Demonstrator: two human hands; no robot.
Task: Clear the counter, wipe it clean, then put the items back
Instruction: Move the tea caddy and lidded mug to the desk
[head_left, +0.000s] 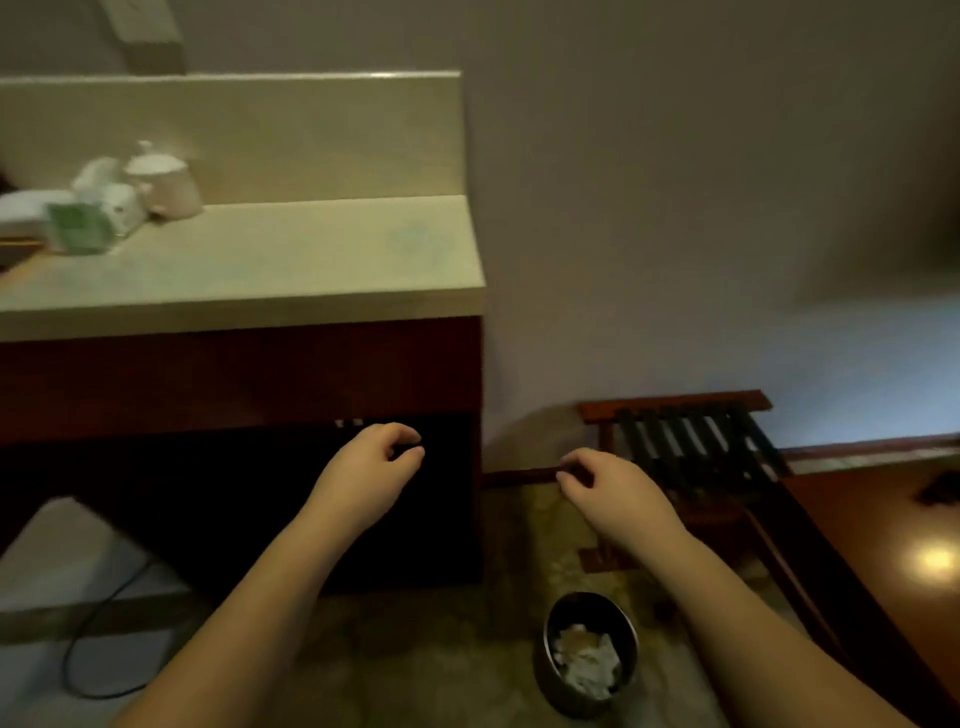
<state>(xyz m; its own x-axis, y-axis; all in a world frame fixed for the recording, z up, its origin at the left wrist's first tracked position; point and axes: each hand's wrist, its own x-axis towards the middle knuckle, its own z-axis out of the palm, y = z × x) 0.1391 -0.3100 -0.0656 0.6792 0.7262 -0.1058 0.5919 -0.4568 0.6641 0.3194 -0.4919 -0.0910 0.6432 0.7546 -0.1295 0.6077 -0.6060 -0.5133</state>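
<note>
A cream stone counter (291, 254) on a dark red cabinet fills the upper left. At its far left end stand a white lidded pot (163, 179), white cups (111, 200), a green packet (78, 228) and a white tray (23, 208), all blurred. Both my hands hang in front of the cabinet, below the counter's edge. My left hand (371, 465) has loosely curled fingers and holds nothing. My right hand (605, 486) is likewise loosely curled and holds nothing.
A small dark bin (550, 670) with crumpled paper stands on the floor between my forearms. A wooden luggage rack (691, 441) leans by the wall at right. A brown surface (883, 530) lies at far right. A black cable (98, 613) runs across the floor at lower left.
</note>
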